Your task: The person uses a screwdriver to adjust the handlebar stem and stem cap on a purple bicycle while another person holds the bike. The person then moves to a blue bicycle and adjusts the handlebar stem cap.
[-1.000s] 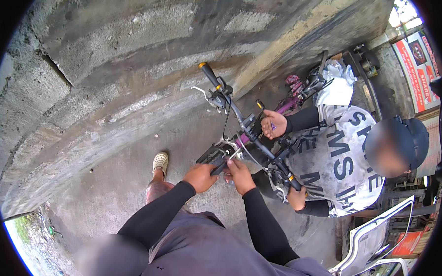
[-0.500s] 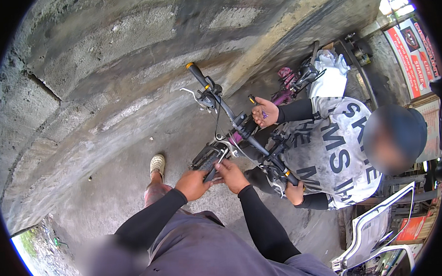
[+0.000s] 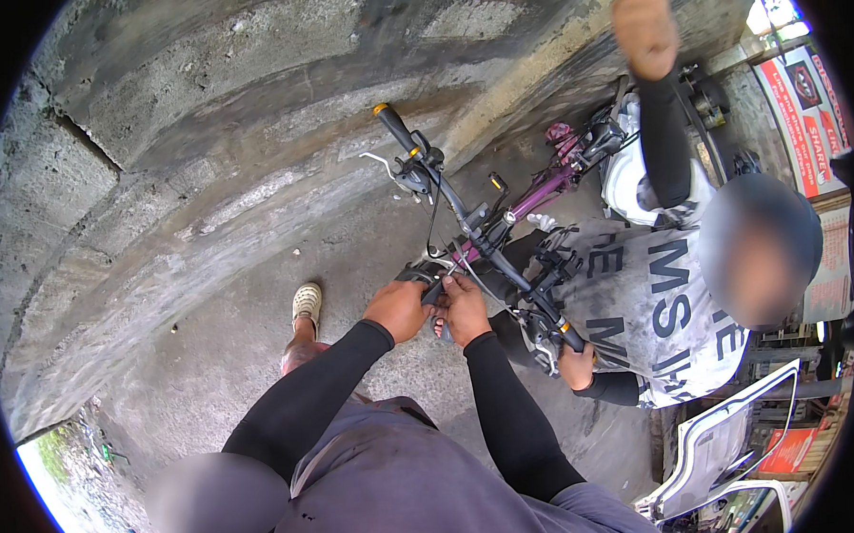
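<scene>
Purple bicycle (image 3: 466, 255) between them, a co-worker (image 3: 671, 294) has swung one hand (image 3: 644, 30) up from beside the handlebar (image 3: 509, 271), leaving a single steadying hand (image 3: 576, 366) there, while the wearer's left hand (image 3: 399, 311) clasps a dark piece (image 3: 433, 292) nearby, right hand (image 3: 466, 309) against it, hold unclear.

a head-worn fisheye looks down on both hands (image 3: 397, 311) from nearby.
</scene>
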Tool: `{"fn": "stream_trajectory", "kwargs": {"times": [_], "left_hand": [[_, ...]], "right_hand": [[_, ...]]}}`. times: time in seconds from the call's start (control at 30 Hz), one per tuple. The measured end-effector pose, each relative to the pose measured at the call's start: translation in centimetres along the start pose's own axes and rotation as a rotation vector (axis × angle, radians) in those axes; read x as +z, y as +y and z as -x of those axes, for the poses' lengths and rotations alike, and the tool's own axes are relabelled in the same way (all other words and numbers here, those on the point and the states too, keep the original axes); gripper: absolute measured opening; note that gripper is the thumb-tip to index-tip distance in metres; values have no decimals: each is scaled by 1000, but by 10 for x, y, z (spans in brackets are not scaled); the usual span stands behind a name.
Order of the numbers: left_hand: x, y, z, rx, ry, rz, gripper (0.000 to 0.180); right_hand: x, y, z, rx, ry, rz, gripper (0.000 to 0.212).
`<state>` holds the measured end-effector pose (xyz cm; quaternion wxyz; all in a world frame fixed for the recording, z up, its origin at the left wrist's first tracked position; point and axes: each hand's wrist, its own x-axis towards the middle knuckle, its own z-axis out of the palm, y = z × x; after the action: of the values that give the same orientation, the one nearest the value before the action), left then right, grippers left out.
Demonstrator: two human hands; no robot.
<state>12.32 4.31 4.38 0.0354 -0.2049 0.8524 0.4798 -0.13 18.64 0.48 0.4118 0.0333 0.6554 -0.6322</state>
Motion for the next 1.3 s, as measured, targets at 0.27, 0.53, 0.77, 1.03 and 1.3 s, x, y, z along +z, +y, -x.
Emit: {"fn": "stream_trajectory", "kwargs": {"times": [0.27,0.53,0.77,1.03,1.3], "left_hand": [[-5,7,0,-20,-17,0,36],[3,14,1,-8,48,-251,38],[32,-9,16,-115,273,484,53],[67,-44,14,-120,176,1091,42],[67,-66,8,-611,-257,1934,48]], "right_hand": [[-1,-4,0,6,-23,-39,26],[2,-2,-2,6,-57,-164,25],[-5,4,-4,-24,59,-20,21],[2,8,-12,-70,-3,-4,22],[-11,-7,-12,123,-388,-275,31]]}}
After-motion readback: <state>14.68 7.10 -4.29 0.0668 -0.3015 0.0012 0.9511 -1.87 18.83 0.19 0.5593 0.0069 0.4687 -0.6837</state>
